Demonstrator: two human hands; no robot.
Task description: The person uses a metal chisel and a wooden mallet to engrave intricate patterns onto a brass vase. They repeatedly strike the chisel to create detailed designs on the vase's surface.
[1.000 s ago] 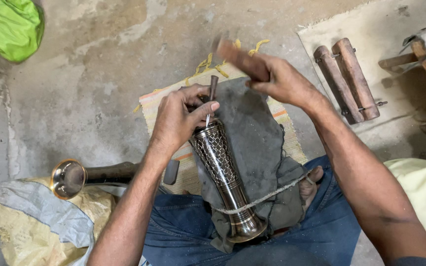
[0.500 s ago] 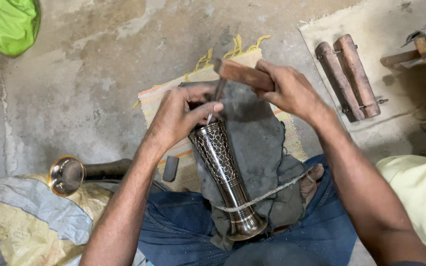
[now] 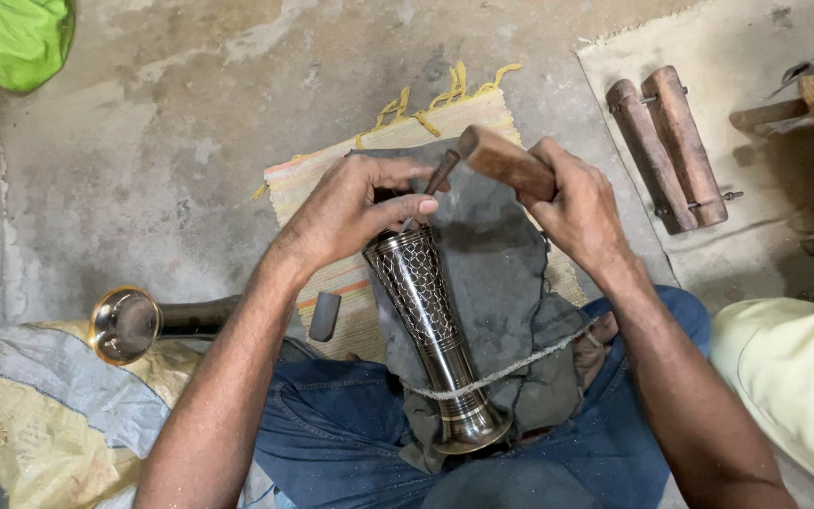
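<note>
A tall dark metal vase (image 3: 431,330) with an engraved scale pattern lies on a grey cloth (image 3: 501,283) over my lap, tied down by a thin cord (image 3: 511,369) near its foot. My left hand (image 3: 350,209) rests on the vase's wide mouth and pinches a thin metal chisel (image 3: 433,184) against it. My right hand (image 3: 577,203) grips a wooden mallet (image 3: 506,162), whose end meets the chisel's top.
A second brass-rimmed vase (image 3: 134,322) lies on a sack (image 3: 44,424) at the left. A small dark block (image 3: 324,316) sits on the striped mat (image 3: 332,188). Two wooden rollers (image 3: 666,146) lie at the right, with a green cloth (image 3: 11,38) at top left.
The mallet in my right hand has come down from its raised position to the chisel's top. My left hand and the vase have stayed in place.
</note>
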